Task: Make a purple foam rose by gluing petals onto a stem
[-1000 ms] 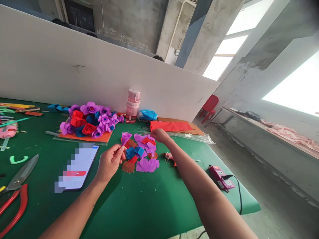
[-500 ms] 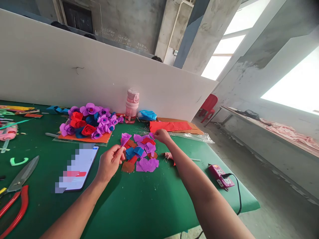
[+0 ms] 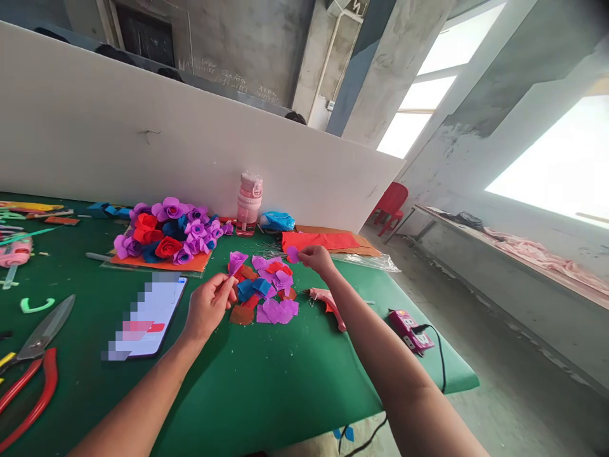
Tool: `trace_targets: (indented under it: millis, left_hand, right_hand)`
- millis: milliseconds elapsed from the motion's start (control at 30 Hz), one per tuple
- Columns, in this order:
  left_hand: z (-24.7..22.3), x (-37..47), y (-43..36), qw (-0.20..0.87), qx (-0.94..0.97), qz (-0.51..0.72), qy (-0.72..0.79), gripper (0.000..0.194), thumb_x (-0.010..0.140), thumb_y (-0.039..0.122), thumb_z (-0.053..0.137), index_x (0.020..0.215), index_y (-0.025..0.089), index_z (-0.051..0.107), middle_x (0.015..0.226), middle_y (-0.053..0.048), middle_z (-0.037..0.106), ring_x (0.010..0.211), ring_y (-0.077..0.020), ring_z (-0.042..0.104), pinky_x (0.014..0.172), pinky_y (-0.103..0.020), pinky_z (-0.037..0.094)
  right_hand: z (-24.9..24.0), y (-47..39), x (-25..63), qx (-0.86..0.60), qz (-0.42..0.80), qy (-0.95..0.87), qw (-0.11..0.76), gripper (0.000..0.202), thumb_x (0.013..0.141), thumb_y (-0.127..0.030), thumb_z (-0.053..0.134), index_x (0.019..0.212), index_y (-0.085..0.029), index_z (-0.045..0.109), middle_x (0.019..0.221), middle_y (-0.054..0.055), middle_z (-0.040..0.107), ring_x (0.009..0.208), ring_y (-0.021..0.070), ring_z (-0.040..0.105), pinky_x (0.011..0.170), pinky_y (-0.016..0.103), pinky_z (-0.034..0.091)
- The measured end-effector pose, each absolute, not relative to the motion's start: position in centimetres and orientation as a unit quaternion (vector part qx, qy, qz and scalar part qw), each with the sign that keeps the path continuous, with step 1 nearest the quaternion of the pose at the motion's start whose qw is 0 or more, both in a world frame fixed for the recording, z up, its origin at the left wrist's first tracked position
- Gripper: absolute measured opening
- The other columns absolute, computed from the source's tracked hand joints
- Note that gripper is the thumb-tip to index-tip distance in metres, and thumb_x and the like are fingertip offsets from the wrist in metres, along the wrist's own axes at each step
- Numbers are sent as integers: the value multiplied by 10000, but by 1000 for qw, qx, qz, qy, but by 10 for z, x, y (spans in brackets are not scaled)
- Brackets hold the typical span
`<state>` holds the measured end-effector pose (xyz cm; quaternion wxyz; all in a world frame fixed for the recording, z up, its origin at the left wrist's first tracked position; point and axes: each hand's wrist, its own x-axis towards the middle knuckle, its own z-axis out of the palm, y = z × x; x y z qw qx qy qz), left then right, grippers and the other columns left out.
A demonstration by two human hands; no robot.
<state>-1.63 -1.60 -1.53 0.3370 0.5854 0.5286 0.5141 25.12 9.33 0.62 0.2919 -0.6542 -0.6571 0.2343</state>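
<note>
A green-covered table [image 3: 266,393] carries everything, with a white board standing along its far edge. Near the middle lies a loose heap of cut petals [image 3: 264,289] in purple, blue, red and brown. Left of the heap a phone [image 3: 147,316] lies flat, and behind it a pile of finished paper roses [image 3: 166,231] rests on an orange sheet [image 3: 190,262]. A pink bottle [image 3: 248,203] stands upright near the board, a blue bundle [image 3: 276,221] just beside it, then a red sheet [image 3: 320,240] on clear plastic wrap. Scissors [image 3: 44,330] and red-handled pliers [image 3: 29,400] lie at the left edge; a pink glue gun [image 3: 328,301] and a pink power strip [image 3: 410,320] lie toward the right
</note>
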Motion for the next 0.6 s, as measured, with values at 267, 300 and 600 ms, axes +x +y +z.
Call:
trace_targets:
  millis: [267,300,600]
  left_hand:
    - [-14,-16,-16,325,591,514,530,337,813,500,496,738,195,618,525,20,577,433,-122,518,460,-216,423]
    - [-14,-16,-16,325,591,513,531,335,814,497,496,740,194,619,524,20,576,433,-123,519,460,-216,423]
    - [-17,-18,-15,320,599,509,528,335,831,486,485,748,186,609,539,13,578,442,-116,519,468,-214,434]
  right_hand:
    - [7,87,238,-625,214,-709,247,205,807,-298,568,856,-151,702,703,19,690,603,112,602,547,193,420]
    - [6,86,236,-609,225,-725,231,212,819,-310,566,880,-162,705,710,11,696,603,106,610,559,189,428]
    - [-20,95,223,-607,151,-771,119,106,671,-193,678,767,-169,717,759,31,696,704,148,604,599,207,396]
